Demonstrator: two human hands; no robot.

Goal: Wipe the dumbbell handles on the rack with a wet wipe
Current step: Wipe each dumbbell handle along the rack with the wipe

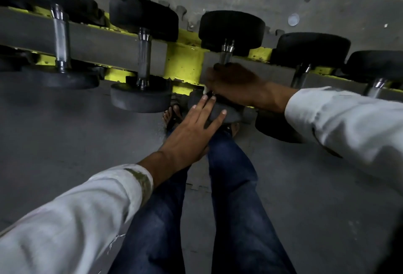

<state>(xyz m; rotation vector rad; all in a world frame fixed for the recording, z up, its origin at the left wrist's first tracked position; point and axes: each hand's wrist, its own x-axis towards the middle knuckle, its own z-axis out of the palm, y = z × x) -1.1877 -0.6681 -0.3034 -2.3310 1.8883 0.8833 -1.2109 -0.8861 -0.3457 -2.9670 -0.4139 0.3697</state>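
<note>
At centre frame, the third dumbbell handle (225,54) on the yellow rack (184,64) is being gripped by the right hand (234,83), curled around a white wet wipe (205,89). The near weight head (220,111) is being steadied by the spread left hand (192,134). Full-length, twisting strokes are being advised.

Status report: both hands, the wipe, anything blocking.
Right hand closed around third dumbbell's handle, white wipe under the grip. Left hand open, flat on near weight. Nothing blocking.
</note>
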